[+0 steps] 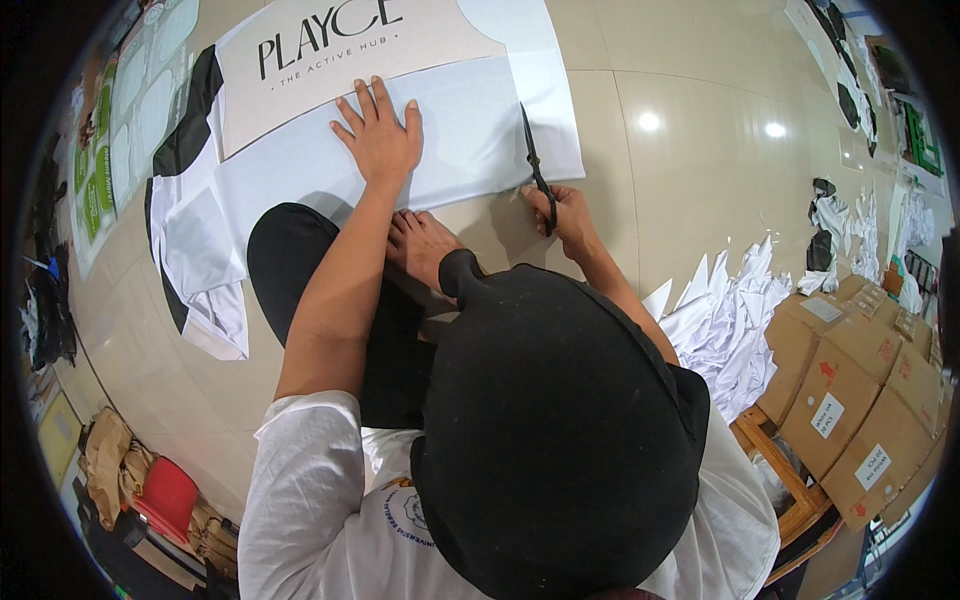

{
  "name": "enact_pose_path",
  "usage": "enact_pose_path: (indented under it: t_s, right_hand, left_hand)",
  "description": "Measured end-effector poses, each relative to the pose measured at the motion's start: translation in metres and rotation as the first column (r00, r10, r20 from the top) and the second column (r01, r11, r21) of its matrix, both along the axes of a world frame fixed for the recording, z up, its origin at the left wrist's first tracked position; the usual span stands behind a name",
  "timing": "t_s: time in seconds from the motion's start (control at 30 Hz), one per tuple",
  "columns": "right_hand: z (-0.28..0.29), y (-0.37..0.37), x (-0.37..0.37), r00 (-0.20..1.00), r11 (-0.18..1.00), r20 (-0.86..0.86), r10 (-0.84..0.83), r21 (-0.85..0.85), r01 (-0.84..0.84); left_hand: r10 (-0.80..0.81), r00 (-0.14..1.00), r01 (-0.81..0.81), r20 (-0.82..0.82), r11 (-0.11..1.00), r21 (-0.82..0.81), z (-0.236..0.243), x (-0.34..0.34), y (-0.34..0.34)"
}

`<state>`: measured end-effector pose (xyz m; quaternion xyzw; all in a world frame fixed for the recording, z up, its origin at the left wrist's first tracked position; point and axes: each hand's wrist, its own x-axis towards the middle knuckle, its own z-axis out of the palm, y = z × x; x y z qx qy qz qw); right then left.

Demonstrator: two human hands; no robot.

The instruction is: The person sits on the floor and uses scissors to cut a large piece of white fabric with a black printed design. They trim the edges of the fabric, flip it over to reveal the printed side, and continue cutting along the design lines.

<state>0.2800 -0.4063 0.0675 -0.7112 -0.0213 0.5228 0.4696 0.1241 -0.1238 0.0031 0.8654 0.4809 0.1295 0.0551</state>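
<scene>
A large white sheet of cloth [450, 130] lies on the floor before me, bearing a beige panel [430, 45] with dark lettering across its far part. My left hand [382, 145] rests flat on it, fingers spread, at the panel's near edge. In my right hand [568, 215] is a pair of black scissors [532, 150], blades pointing away from me. They lie along a line where the bluish-white cloth meets a brighter white strip [545, 90] on the right. Whether the lower blade is under the cloth is hard to see. My bare foot [425, 245] is by the near edge.
White offcuts [725, 310] are heaped at my right, before stacked cardboard boxes [835, 375] and a wooden frame [790, 490]. Folded white and black cloth [205, 260] lies on the left. A red object [165, 500] sits at lower left. Glossy tiles [680, 120] cover the floor.
</scene>
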Motion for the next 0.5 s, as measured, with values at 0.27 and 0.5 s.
enact_pose_path:
  t_s: [0.27, 0.5]
  right_hand:
    - [0.007, 0.003, 0.001, 1.000, 1.000, 0.006, 0.001, -0.017, -0.001]
    - [0.007, 0.019, 0.011, 1.000, 1.000, 0.024, 0.009, -0.006, -0.009]
  left_hand:
    - [-0.001, 1.000, 0.001, 0.002, 1.000, 0.005, -0.001, 0.000, 0.001]
    - [-0.003, 1.000, 0.003, 0.013, 1.000, 0.000, -0.001, 0.001, 0.001]
